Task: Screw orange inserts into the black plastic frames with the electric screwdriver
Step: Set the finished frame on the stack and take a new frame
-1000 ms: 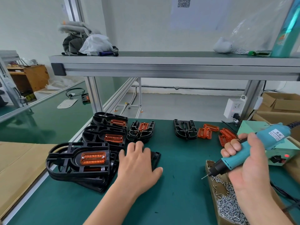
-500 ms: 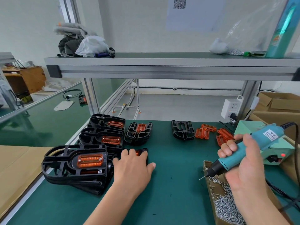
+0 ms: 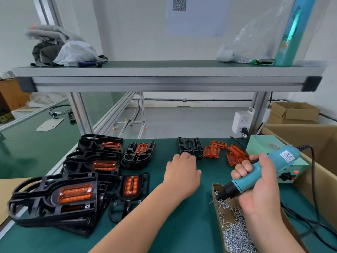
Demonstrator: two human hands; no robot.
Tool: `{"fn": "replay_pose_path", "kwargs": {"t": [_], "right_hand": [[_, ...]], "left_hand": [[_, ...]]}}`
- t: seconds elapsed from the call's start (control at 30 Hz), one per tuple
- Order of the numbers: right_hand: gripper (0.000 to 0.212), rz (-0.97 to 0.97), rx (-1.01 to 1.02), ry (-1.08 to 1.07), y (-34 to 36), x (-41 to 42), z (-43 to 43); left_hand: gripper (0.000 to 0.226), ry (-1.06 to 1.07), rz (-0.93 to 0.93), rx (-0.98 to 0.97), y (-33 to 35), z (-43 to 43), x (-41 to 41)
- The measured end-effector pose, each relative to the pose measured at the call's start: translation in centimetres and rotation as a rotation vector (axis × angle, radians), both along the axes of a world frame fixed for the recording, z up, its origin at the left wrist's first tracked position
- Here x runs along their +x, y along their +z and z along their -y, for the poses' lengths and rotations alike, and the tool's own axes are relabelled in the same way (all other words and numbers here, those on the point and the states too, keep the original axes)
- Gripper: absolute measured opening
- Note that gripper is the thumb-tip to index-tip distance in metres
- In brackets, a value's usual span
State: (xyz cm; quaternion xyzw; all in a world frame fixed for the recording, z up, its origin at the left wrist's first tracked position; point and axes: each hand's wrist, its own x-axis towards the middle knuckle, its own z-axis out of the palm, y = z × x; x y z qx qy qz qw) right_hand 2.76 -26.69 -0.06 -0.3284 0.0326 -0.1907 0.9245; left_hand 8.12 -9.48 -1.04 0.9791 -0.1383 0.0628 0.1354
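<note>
**A:** Why is the left hand (image 3: 182,170) stretched so far out?

**B:** It is at the empty black frame (image 3: 190,147), the only one in view with no insert in it. The fingers are laid onto its near edge and the thumb is splayed clear, so it grips nothing.

**A:** And the loose orange inserts (image 3: 212,151)?

**B:** They lie in a small heap just right of that frame (handy, I'd guess, with both parts in one reach).

**A:** The right hand (image 3: 259,189)?

**B:** It is right of the frame and nearer the person, well apart from the left hand. It is wrapped round the electric screwdriver (image 3: 259,172), with the bit angled down over the screw tray (image 3: 218,216), probably to pick up a screw.

**A:** What about the stacked frames (image 3: 43,209) left of the empty one?

**B:** They have inserts fitted, so I judge them finished and set aside. A single fitted frame (image 3: 131,199) lies between those stacks and the left forearm.
</note>
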Motion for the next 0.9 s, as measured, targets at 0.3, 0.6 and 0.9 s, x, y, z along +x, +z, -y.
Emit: {"fn": "replay_pose_path", "kwargs": {"t": [0.3, 0.6, 0.9], "right_hand": [[0.024, -0.039, 0.0, 0.006, -0.5, 0.5, 0.0], [0.022, -0.023, 0.001, -0.001, -0.4, 0.3, 0.3], [0.021, -0.017, -0.017, 0.012, -0.2, -0.1, 0.0]], "left_hand": [[0.064, 0.001, -0.143, 0.109, -1.4, 2.4, 8.4], [0.053, 0.043, -0.013, 0.074, -2.3, 0.8, 2.8], [0.054, 0.003, -0.046, 0.135, -1.7, -2.6, -9.6]]}}
